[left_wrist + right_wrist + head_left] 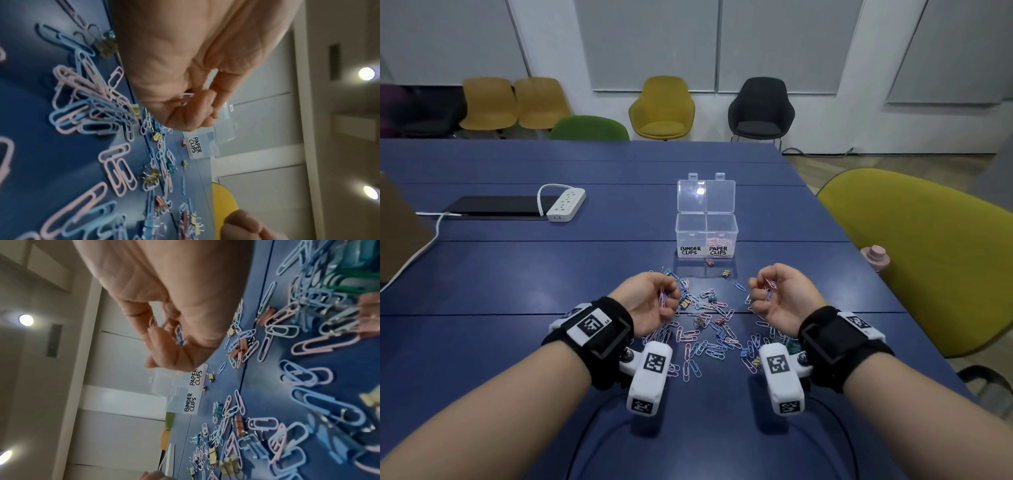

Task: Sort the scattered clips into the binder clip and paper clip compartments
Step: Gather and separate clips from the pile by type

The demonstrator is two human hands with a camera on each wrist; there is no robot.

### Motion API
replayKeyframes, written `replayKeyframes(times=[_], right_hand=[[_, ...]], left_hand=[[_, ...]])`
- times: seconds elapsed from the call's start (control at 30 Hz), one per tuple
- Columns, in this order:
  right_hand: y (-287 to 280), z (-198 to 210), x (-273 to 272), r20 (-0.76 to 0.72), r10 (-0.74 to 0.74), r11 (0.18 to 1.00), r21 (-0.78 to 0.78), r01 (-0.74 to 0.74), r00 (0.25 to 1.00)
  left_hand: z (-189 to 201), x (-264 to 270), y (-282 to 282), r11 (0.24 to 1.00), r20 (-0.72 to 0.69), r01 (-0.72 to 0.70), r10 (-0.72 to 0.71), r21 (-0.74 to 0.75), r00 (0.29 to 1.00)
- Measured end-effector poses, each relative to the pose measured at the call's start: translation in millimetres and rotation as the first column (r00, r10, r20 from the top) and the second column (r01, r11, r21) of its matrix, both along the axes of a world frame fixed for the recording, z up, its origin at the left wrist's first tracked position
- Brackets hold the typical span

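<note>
Pastel paper clips and small binder clips (709, 322) lie scattered on the blue table (517, 274) between my hands. Behind them stands a clear two-compartment box (706, 236) with its lids up, labelled BINDER CLIPS on the left and PAPER CLIPS (195, 147) on the right; pink paper clips lie in the right compartment. My left hand (654, 298) is raised above the pile with its fingers curled round paper clips (186, 98). My right hand (774, 291) hovers opposite and also grips a few paper clips (180, 335).
A white power strip (566, 205) and a dark flat device (493, 205) lie at the far left. A pink bottle cap (875, 257) sits at the table's right edge beside a yellow-green chair (928, 260). More chairs line the back wall.
</note>
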State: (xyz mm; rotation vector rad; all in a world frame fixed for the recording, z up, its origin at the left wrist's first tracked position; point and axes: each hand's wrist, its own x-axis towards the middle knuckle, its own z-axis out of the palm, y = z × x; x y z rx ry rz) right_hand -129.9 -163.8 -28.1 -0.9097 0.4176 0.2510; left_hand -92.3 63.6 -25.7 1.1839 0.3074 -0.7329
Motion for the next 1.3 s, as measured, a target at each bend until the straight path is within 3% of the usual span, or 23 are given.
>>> replayKeyframes(times=[0.1,0.17,0.2,0.23,0.3,0.33,0.37,0.47,0.57,0.97,1.07,1.13,1.17,1.2,1.23,1.27,1.3], right_hand=[[2,1,-1,0.028,0.055,0.982,-0.18,-0.049,0.998],[6,-1,-2,-0.009,0.178,0.861,-0.483,-0.16,0.984],[8,0,-4,-0.053,0.278,0.703,-0.669,-0.241,0.959],[11,0,-5,-0.117,0.386,0.477,-0.823,-0.307,0.915],[18,1,-8,-0.267,0.539,0.009,-0.947,-0.322,0.799],[22,2,-10,-0.321,0.58,-0.152,-0.946,-0.288,0.749],[27,2,-11,-0.364,0.593,-0.254,-0.931,-0.262,0.719],[39,2,-14,-0.469,0.559,-0.459,-0.862,-0.215,0.684],[48,-2,-11,-0.5,0.538,-0.571,-0.808,-0.144,0.678],[45,-6,-5,-0.517,0.546,-0.562,-0.81,-0.169,0.66],[42,-7,-5,-0.511,0.553,-0.547,-0.818,-0.176,0.658],[37,-6,-5,-0.487,0.562,-0.498,-0.845,-0.196,0.669],[33,-4,-5,-0.468,0.564,-0.452,-0.864,-0.22,0.68],[29,-2,-5,-0.44,0.564,-0.38,-0.89,-0.254,0.699],[24,0,-4,-0.394,0.559,-0.263,-0.919,-0.294,0.729],[20,2,-5,-0.326,0.542,-0.081,-0.937,-0.338,0.774],[17,3,-5,-0.245,0.505,0.159,-0.916,-0.368,0.828]], left_hand=[[0,-2,-2,0.975,0.058,0.097,-0.111,0.198,0.992],[-1,-2,-2,0.872,0.178,0.163,-0.271,0.461,0.946],[0,-2,-2,0.772,0.231,0.181,-0.391,0.609,0.891],[1,-3,-2,0.654,0.26,0.18,-0.517,0.735,0.816],[3,-6,-5,0.464,0.257,0.149,-0.699,0.873,0.667],[4,-7,-7,0.396,0.233,0.139,-0.752,0.908,0.617],[4,-8,-9,0.334,0.2,0.132,-0.788,0.933,0.583],[2,-11,-18,0.183,0.1,0.109,-0.848,0.977,0.52],[-1,-10,-27,0.097,0.051,0.074,-0.878,0.993,0.476],[-8,-12,-33,-0.113,-0.132,0.073,-0.911,0.991,0.39],[-8,-14,-34,-0.095,-0.121,0.083,-0.901,0.992,0.417],[-3,-14,-31,-0.019,-0.074,0.123,-0.885,0.992,0.459],[-1,-13,-28,0.05,-0.029,0.143,-0.865,0.989,0.5],[0,-11,-25,0.164,0.031,0.185,-0.823,0.969,0.568],[1,-9,-21,0.348,0.1,0.25,-0.739,0.903,0.667],[2,-8,-18,0.568,0.146,0.303,-0.612,0.765,0.778],[3,-7,-15,0.758,0.153,0.308,-0.47,0.575,0.87]])
